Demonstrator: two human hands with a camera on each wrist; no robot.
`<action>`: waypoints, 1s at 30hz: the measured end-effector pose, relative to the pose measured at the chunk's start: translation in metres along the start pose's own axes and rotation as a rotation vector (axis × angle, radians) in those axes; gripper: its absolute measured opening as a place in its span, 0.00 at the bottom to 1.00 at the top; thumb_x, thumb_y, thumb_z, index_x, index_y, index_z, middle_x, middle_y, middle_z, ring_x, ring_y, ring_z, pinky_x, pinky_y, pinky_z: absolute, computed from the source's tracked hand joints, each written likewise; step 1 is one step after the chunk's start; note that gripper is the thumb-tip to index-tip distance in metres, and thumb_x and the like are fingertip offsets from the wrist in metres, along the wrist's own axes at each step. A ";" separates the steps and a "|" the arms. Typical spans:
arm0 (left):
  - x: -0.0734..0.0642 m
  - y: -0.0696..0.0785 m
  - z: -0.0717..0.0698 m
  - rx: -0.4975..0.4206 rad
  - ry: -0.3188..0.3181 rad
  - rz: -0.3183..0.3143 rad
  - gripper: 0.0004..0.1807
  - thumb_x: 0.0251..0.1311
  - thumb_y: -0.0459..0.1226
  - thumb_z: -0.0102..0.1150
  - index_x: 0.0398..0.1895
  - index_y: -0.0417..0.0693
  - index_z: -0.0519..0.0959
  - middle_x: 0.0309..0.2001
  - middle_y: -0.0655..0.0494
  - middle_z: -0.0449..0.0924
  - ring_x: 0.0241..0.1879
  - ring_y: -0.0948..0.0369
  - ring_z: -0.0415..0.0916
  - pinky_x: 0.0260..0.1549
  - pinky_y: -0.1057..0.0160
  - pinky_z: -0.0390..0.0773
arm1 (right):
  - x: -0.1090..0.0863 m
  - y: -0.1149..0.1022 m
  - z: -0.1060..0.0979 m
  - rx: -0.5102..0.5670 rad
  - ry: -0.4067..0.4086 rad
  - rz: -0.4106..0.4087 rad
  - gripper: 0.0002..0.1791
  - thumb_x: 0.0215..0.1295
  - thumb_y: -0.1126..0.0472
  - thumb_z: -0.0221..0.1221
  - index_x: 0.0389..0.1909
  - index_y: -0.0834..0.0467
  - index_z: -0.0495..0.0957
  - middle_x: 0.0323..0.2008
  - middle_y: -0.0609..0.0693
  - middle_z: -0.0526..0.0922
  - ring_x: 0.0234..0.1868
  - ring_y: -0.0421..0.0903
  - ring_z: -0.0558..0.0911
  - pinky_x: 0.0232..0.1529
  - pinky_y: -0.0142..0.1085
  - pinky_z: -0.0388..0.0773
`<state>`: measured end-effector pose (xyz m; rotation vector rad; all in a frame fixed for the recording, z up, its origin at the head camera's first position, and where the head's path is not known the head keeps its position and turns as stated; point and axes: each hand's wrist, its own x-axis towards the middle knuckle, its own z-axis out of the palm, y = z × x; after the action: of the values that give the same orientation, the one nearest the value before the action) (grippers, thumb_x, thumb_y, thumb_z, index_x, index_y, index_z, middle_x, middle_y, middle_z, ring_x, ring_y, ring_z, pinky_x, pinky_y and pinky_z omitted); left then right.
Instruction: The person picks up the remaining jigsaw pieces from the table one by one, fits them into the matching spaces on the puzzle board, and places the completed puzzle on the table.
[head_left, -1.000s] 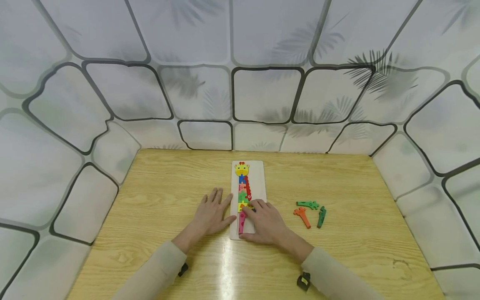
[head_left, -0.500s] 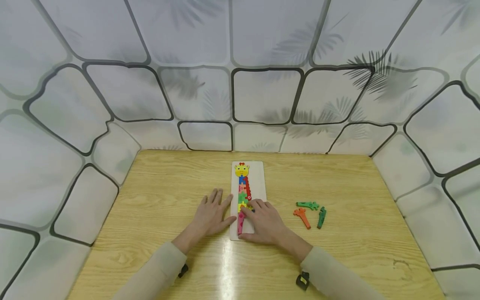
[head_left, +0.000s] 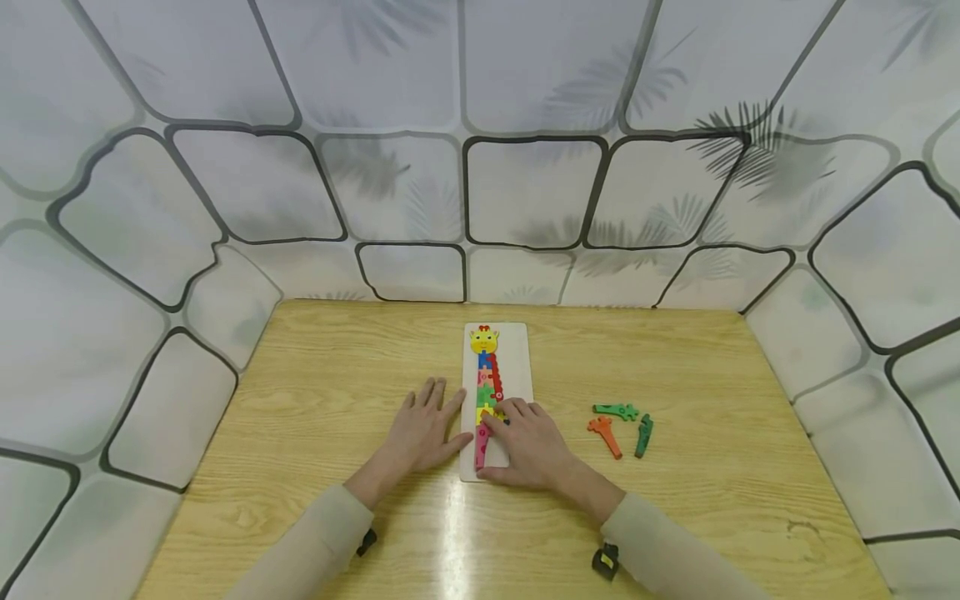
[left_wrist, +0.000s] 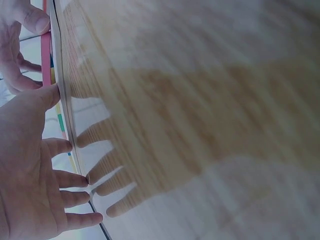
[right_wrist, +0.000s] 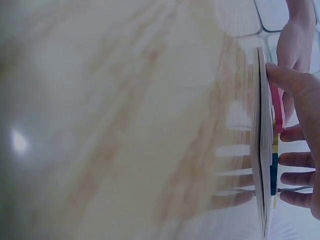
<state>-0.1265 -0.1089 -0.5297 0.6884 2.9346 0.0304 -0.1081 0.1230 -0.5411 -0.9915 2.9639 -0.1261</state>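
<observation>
A giraffe jigsaw puzzle lies on a pale board point(head_left: 516, 358), with a yellow head point(head_left: 484, 340) at its far end. Blue, pink, green and yellow pieces run down the neck, and a red mane piece point(head_left: 497, 379) sits on their right. My right hand point(head_left: 536, 450) holds the pink leg piece point(head_left: 482, 448) lengthwise, thumb at its near end and index finger at its far end. That piece looks slightly tilted above the board in the right wrist view. Palm down on the left, my left hand point(head_left: 426, 429) has spread fingers, its thumb touching the board's left edge.
To the right of the board lie three loose pieces: a light green one point(head_left: 615, 411), an orange one point(head_left: 605, 437) and a dark green one point(head_left: 643, 435). The wooden table point(head_left: 352, 342) ends at a patterned backdrop point(head_left: 532, 192) behind and at both sides.
The pink leg piece has shifted very slightly to the left with my right fingers. My left hand has stayed in place.
</observation>
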 end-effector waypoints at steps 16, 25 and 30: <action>-0.001 0.000 0.001 -0.005 0.006 -0.001 0.43 0.73 0.68 0.46 0.83 0.56 0.61 0.81 0.34 0.60 0.81 0.38 0.58 0.74 0.34 0.69 | 0.002 0.000 -0.004 -0.007 -0.030 -0.008 0.49 0.60 0.17 0.54 0.72 0.46 0.76 0.70 0.52 0.77 0.72 0.54 0.75 0.72 0.56 0.76; 0.000 0.000 0.000 0.002 0.000 0.002 0.43 0.73 0.68 0.45 0.83 0.57 0.61 0.81 0.34 0.60 0.81 0.38 0.58 0.74 0.34 0.69 | 0.002 0.000 -0.003 0.004 -0.040 0.001 0.49 0.60 0.17 0.55 0.72 0.46 0.75 0.71 0.52 0.76 0.72 0.54 0.74 0.72 0.57 0.75; 0.000 0.000 0.000 -0.007 -0.002 0.001 0.43 0.73 0.68 0.46 0.83 0.56 0.62 0.81 0.34 0.60 0.82 0.37 0.58 0.74 0.34 0.69 | 0.002 0.001 -0.001 -0.018 -0.023 -0.010 0.49 0.60 0.17 0.54 0.72 0.45 0.76 0.71 0.52 0.76 0.71 0.54 0.75 0.71 0.55 0.77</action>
<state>-0.1263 -0.1087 -0.5299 0.6880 2.9315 0.0397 -0.1101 0.1231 -0.5398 -1.0026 2.9448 -0.0868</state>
